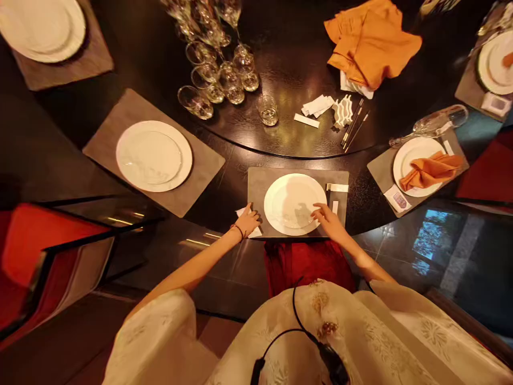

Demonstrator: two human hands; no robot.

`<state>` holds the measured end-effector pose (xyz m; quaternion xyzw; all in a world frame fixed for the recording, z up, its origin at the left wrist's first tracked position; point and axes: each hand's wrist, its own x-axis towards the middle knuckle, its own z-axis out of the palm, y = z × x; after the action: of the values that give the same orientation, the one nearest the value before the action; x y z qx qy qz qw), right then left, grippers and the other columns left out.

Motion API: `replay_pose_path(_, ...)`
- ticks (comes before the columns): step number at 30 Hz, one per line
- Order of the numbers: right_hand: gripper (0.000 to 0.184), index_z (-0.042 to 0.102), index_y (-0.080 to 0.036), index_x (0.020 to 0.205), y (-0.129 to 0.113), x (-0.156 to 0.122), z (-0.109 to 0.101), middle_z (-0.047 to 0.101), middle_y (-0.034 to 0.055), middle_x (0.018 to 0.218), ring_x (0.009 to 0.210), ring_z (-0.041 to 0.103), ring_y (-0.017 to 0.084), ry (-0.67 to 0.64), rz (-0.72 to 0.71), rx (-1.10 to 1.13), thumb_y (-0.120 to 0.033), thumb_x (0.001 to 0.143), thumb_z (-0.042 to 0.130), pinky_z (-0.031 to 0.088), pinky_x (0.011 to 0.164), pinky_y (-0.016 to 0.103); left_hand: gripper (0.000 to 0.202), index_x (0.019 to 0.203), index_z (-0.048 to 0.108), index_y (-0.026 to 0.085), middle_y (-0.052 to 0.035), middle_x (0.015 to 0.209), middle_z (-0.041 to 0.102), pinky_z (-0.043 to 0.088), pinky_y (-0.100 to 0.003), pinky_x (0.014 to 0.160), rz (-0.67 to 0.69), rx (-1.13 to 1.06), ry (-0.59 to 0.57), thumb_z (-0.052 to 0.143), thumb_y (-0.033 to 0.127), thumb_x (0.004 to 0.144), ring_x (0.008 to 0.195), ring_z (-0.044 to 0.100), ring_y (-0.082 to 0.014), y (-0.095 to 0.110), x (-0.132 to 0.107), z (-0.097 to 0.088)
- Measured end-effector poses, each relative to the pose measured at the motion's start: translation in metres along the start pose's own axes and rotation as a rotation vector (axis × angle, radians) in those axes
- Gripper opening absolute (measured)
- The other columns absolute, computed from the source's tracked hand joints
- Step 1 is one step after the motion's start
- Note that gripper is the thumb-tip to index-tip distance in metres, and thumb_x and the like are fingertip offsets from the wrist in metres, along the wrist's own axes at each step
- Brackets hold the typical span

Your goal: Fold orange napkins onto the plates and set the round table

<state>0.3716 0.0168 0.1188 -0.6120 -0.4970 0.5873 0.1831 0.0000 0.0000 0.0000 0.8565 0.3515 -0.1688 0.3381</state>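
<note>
My left hand (247, 220) rests at the left edge of the grey placemat (256, 182) in front of me, its fingers bent over a flat white packet (255, 232). Most of the packet is hidden beneath that hand. Fingers slightly apart, my right hand (326, 219) reaches over the right rim of the white plate (294, 198) and holds nothing; whether it touches the rim I cannot tell. Just beyond that hand, a pair of dark chopsticks (328, 194) lies beside a white rest (340, 187) and a small white strip (335, 207).
Several glasses (230, 80) and a single tumbler (267, 109) stand on the dark turntable (240, 125). Orange napkins (372, 43), white rests (318, 105) and loose chopsticks (353, 125) lie there too. Another set plate (154, 155) is left; a setting with a folded napkin (430, 171) is right.
</note>
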Motion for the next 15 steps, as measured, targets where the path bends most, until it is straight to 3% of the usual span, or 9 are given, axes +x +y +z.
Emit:
replay_pose_path(2, 0.046, 0.058, -0.024, 0.127, 0.001, 0.009, -0.03, 0.074, 0.0054, 0.1, 0.092, 0.069, 0.021, 0.114, -0.031, 0.048, -0.056, 0.094, 0.053, 0.055, 0.089, 0.039, 0.043, 0.118, 0.073, 0.02, -0.0163, 0.136, 0.064, 0.014, -0.066, 0.13, -0.191, -0.068, 0.254, 0.061, 0.008, 0.079, 0.139, 0.05, -0.0352, 0.014, -0.005, 0.011)
replay_pose_path(4, 0.045, 0.058, -0.025, 0.126, 0.004, 0.025, -0.058, 0.074, 0.0055, 0.102, 0.094, 0.069, 0.021, 0.231, -0.043, 0.071, -0.055, 0.093, 0.054, 0.056, 0.088, 0.038, 0.055, 0.137, 0.064, 0.016, -0.0213, 0.151, 0.053, 0.022, -0.065, 0.127, -0.475, -0.175, 0.474, 0.064, 0.015, 0.082, 0.146, 0.042, -0.0389, 0.03, -0.002, 0.023)
replay_pose_path(6, 0.043, 0.058, -0.024, 0.123, 0.01, 0.053, -0.086, 0.074, 0.006, 0.105, 0.092, 0.069, 0.02, 0.356, -0.037, 0.074, -0.053, 0.092, 0.053, 0.056, 0.086, 0.036, 0.075, 0.152, 0.046, 0.007, -0.0304, 0.16, 0.038, 0.03, -0.066, 0.122, -0.938, -0.343, 0.693, 0.069, 0.028, 0.084, 0.148, 0.036, -0.0456, 0.05, 0.012, 0.038)
replay_pose_path(8, 0.039, 0.058, -0.022, 0.119, 0.014, 0.094, -0.112, 0.073, 0.0067, 0.105, 0.09, 0.068, 0.019, 0.462, -0.015, 0.047, -0.047, 0.09, 0.053, 0.057, 0.085, 0.035, 0.091, 0.157, 0.033, -0.001, -0.0372, 0.161, 0.029, 0.032, -0.067, 0.12, -1.279, -0.512, 0.794, 0.071, 0.034, 0.082, 0.149, 0.032, -0.0502, 0.067, 0.03, 0.052)
replay_pose_path(10, 0.036, 0.058, -0.02, 0.117, 0.012, 0.145, -0.137, 0.072, 0.0075, 0.105, 0.09, 0.068, 0.018, 0.535, -0.021, -0.001, -0.04, 0.088, 0.052, 0.057, 0.087, 0.034, 0.088, 0.157, 0.032, -0.003, -0.0374, 0.161, 0.03, 0.029, -0.065, 0.122, -1.338, -0.596, 0.822, 0.067, 0.031, 0.084, 0.151, 0.03, -0.0491, 0.078, 0.046, 0.063)
replay_pose_path(15, 0.032, 0.058, -0.019, 0.118, -0.027, 0.276, -0.205, 0.07, 0.01, 0.111, 0.099, 0.067, 0.02, 0.676, -0.042, -0.169, -0.026, 0.091, 0.043, 0.056, 0.095, 0.039, 0.072, 0.151, 0.045, 0.005, -0.03, 0.161, 0.037, 0.028, -0.058, 0.126, -1.078, -0.529, 0.87, 0.063, 0.031, 0.086, 0.151, 0.035, -0.0417, 0.074, 0.047, 0.079)
